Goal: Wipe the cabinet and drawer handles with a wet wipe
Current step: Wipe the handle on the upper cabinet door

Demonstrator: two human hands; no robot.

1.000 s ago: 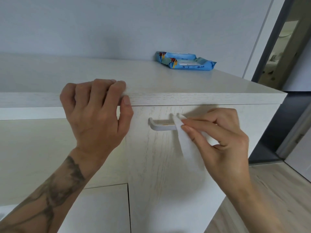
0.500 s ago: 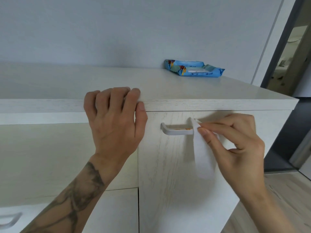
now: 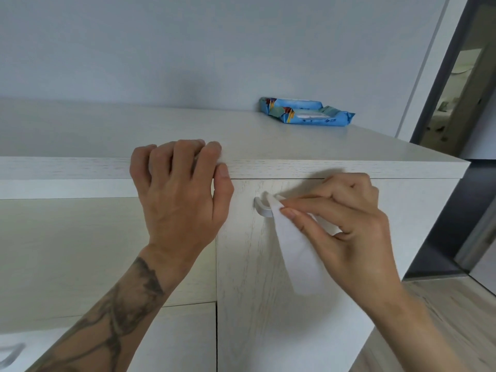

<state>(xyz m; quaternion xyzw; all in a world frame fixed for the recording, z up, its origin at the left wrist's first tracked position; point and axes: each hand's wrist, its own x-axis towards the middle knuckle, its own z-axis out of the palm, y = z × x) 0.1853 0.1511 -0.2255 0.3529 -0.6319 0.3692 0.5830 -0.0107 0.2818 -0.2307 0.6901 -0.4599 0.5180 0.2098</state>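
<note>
I see the left hand [image 3: 179,194] with fingers curled over the front edge of the pale wood-grain cabinet top [image 3: 80,167], gripping it. The right hand [image 3: 349,224] pinches a white wet wipe [image 3: 295,251] against the small silver bar handle [image 3: 261,208] on the cabinet door [image 3: 249,304] (only the handle's left end shows). A blue wipes pack [image 3: 306,112] lies on top, by the wall.

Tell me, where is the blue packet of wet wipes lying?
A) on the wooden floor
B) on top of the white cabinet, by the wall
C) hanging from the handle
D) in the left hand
B: the blue plastic packet of wet wipes lies on the top of the white wood-grain cabinet, back by the wall; the left hand grips only the cabinet's front edge, and the right hand pinches a single white wipe.
</note>
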